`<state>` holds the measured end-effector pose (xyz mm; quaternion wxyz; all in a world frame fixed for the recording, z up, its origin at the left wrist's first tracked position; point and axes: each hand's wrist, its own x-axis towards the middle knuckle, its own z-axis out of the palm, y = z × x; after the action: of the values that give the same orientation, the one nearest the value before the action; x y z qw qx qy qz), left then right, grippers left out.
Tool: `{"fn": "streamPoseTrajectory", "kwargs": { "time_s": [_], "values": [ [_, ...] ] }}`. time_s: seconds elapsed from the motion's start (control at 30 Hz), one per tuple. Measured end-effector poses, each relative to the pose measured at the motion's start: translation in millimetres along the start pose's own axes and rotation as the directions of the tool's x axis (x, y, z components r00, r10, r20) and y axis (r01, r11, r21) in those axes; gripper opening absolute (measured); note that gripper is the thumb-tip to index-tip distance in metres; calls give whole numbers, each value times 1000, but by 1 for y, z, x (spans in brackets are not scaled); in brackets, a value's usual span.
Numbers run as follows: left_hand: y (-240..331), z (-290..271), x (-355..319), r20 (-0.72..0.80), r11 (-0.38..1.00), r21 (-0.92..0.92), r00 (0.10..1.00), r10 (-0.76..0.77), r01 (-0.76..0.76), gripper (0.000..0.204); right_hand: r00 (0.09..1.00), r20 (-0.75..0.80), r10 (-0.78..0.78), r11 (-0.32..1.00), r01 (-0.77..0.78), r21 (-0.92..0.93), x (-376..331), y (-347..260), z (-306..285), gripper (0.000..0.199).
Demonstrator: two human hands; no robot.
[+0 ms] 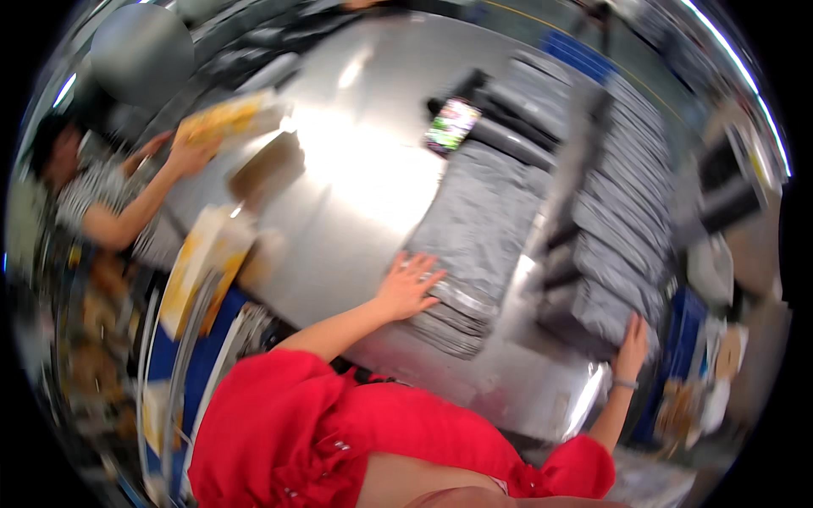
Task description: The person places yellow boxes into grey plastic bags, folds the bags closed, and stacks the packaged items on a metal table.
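My left hand (408, 286) lies on the left edge of a low stack of grey plastic bags (483, 222), its fingers spread. The near end of that stack shows several folded layers. Farther right, my right hand (633, 347) touches the near right corner of a long row of grey folded plastic bundles (622, 212); its fingers look stretched out, though slightly blurred. A phone with a lit screen (452, 127) rests at the far end of the low stack, beside dark rolled plastic (508, 140).
The shiny metal table (364, 195) reflects bright light. At left another person (118, 203) holds a yellow and white package (227, 118), blurred. A yellow and white box (203, 262) stands near a metal-railed blue cart (212, 339). Dark plastic bundles (254, 51) are piled far left.
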<state>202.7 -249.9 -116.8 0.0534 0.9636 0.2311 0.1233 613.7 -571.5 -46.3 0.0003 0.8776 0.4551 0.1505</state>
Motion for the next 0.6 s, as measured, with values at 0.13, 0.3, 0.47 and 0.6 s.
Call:
{"fn": "streamPoseTrajectory", "kwargs": {
  "time_s": [0.13,0.3,0.47,0.6],
  "values": [
    [-6,7,-19,-64,997,-55,997,-53,49,54,996,-73,43,969,-24,246,1,-59,-11,69],
    [-31,-39,-46,-94,978,-159,985,-148,132,53,963,32,-268,600,141,788,26,-264,-70,50],
    [-181,-188,-85,-176,783,207,810,-560,587,65,897,28,-441,774,364,517,16,-357,-10,59],
    [-295,-199,-151,151,669,311,660,-736,675,109,878,36,-477,819,429,381,1,-382,15,69]
  ]
}}
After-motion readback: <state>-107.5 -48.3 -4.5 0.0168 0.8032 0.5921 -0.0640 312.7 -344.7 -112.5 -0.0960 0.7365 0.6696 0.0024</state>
